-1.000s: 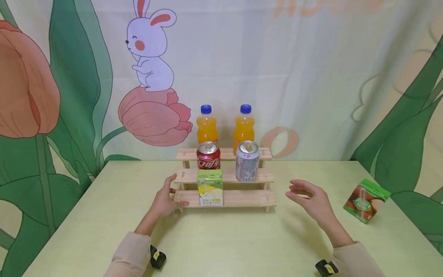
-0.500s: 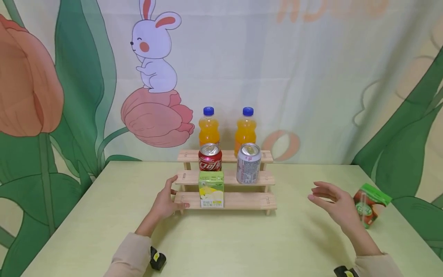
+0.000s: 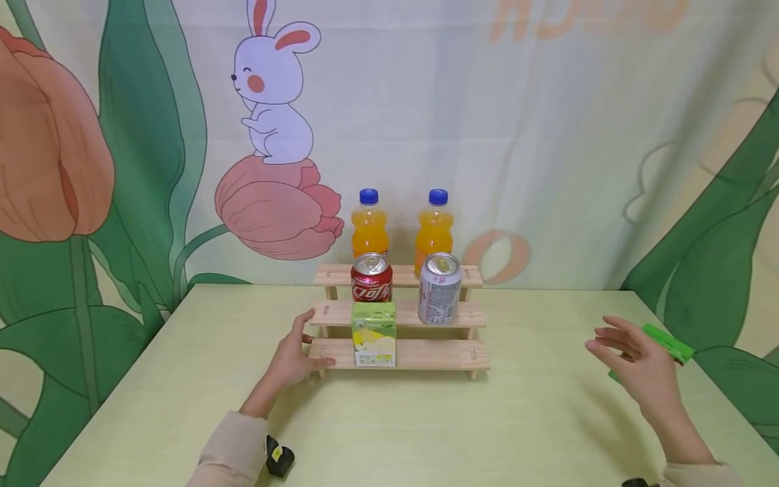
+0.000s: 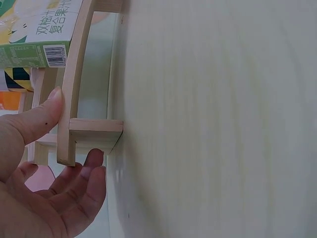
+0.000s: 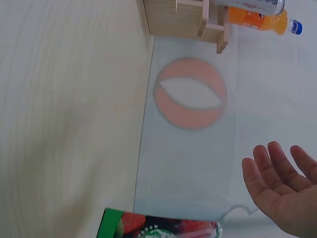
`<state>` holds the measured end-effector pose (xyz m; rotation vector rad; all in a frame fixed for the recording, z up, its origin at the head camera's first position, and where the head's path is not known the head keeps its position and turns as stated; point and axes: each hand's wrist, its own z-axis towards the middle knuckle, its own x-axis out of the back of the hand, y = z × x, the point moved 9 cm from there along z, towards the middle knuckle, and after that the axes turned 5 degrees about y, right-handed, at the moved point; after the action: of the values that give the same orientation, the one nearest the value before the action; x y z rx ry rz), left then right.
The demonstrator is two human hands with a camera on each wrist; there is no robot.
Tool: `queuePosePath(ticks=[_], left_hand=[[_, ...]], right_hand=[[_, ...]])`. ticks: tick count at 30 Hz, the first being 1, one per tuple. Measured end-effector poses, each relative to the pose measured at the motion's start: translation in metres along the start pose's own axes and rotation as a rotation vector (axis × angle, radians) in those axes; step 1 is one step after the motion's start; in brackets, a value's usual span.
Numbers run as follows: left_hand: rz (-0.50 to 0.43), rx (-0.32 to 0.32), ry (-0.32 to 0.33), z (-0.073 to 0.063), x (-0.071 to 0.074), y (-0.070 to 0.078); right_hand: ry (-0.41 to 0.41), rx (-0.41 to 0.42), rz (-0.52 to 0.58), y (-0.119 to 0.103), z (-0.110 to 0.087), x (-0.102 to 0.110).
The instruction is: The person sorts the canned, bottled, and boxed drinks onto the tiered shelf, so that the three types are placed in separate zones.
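A three-tier wooden rack (image 3: 426, 353) stands on the table. My left hand (image 3: 291, 357) grips its left end, thumb on the lowest shelf and fingers curled by the side, as the left wrist view also shows. On that shelf stands a green-and-yellow juice box (image 3: 374, 336). My right hand (image 3: 651, 372) is in the air at the right, fingers relaxed, holding nothing. Behind it, mostly hidden in the head view, is a green-and-red juice box (image 5: 158, 227); its green top (image 3: 669, 343) shows past the hand. They look apart in the right wrist view.
On the middle shelf stand a red cola can (image 3: 372, 279) and a whitish can (image 3: 440, 291). Two orange drink bottles with blue caps, a left bottle (image 3: 370, 226) and a right bottle (image 3: 435, 226), stand on the top shelf. A printed curtain (image 3: 548, 135) hangs behind the table.
My right hand has moved rightward, away from the rack, and now covers much of the green-and-red juice box. The left hand stays on the rack. The head view has shifted slightly.
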<state>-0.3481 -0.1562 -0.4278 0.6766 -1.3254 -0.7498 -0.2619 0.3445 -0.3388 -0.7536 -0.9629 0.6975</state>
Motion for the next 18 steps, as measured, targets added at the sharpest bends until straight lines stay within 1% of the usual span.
queuePosePath(ticks=[3,5,7,9,10,12,15,18], left_hand=[[-0.001,-0.011,0.001,0.001,0.0,0.0],[-0.002,-0.016,0.001,0.0,-0.001,0.001],[-0.003,-0.018,0.001,0.0,-0.001,0.001],[-0.002,-0.02,0.001,0.0,-0.001,0.001],[-0.001,-0.019,0.0,0.0,-0.001,0.001],[0.001,-0.018,0.0,0.0,-0.001,0.001],[0.001,-0.019,0.0,0.0,0.0,0.001],[0.006,-0.018,0.001,0.0,0.001,0.001]], right_hand=[[-0.001,-0.024,0.077,0.006,-0.001,0.008],[0.006,-0.038,0.103,0.009,-0.001,0.014],[0.031,-0.036,0.111,0.01,-0.002,0.021],[0.07,-0.028,0.082,0.011,-0.003,0.028],[0.089,-0.022,0.052,0.012,-0.003,0.031],[0.112,-0.024,0.037,0.014,-0.005,0.035],[0.135,-0.06,0.019,0.018,-0.006,0.041],[0.167,-0.106,-0.045,0.023,-0.007,0.047]])
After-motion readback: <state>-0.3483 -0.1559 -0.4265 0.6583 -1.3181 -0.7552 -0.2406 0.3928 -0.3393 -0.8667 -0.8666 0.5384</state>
